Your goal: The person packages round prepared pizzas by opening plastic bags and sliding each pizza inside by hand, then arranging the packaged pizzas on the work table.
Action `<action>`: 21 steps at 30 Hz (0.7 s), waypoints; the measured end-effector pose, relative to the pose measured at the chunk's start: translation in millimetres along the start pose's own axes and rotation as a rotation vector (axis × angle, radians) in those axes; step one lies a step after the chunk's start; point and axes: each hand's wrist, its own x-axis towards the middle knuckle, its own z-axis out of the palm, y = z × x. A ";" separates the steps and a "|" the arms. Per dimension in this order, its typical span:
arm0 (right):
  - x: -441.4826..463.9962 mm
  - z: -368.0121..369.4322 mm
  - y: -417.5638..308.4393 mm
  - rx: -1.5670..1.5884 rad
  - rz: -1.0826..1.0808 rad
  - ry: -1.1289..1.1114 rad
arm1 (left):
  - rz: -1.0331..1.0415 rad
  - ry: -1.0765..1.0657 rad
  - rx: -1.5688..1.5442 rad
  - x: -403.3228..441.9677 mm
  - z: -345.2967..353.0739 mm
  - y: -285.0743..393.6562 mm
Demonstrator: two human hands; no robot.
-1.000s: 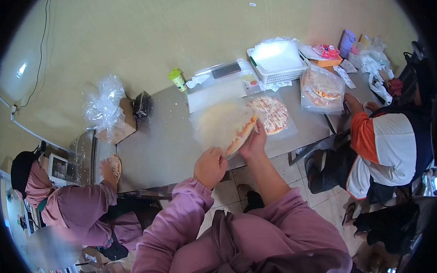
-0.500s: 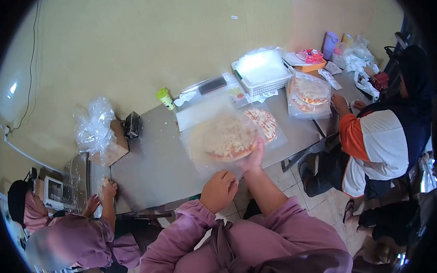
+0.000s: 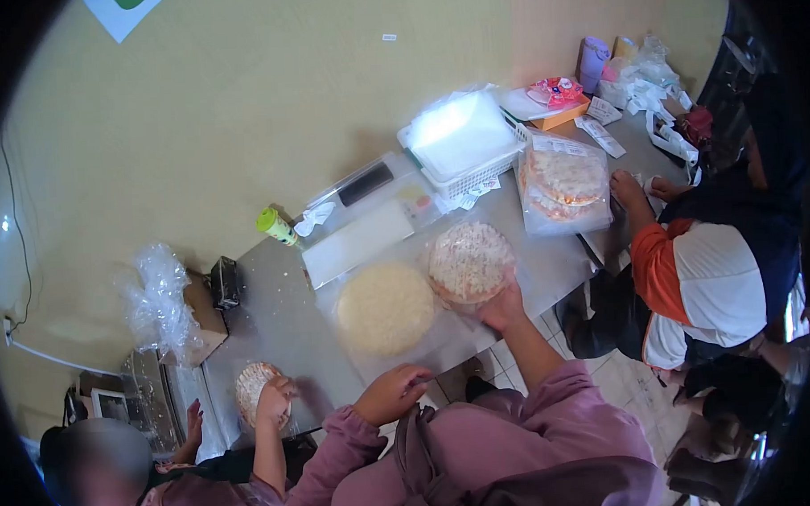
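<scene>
My right hand [image 3: 502, 305] grips the near edge of a cheese-topped pizza [image 3: 469, 261], holding it over a clear plastic sheet on the table. The second pizza seen earlier at that place is hidden under it. To its left, a pale yellow round [image 3: 385, 309], apparently a pizza covered in grated cheese, lies flat on clear plastic. My left hand [image 3: 392, 394] hovers by the table's front edge, below the pale round. Its fingers are loosely bent and apart, with nothing in them.
A white basket of sheets [image 3: 473, 166] stands at the back, beside bagged pizzas [image 3: 563, 180]. A green cup [image 3: 276, 225] and a black block [image 3: 225, 283] stand left. One co-worker's hand touches a pizza [image 3: 260, 392]; another person [image 3: 709, 260] stands right.
My right hand has carried its pizza rightward, uncovering the pale round. My left hand has dropped slightly, its fingers loosening. The left co-worker's hand has moved from clear plastic to a pizza. My view has shifted.
</scene>
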 end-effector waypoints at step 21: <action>299.4 51.3 -93.1 -2.443 -0.353 -0.035 | -0.440 0.646 -0.299 -56.2 -18.8 -38.8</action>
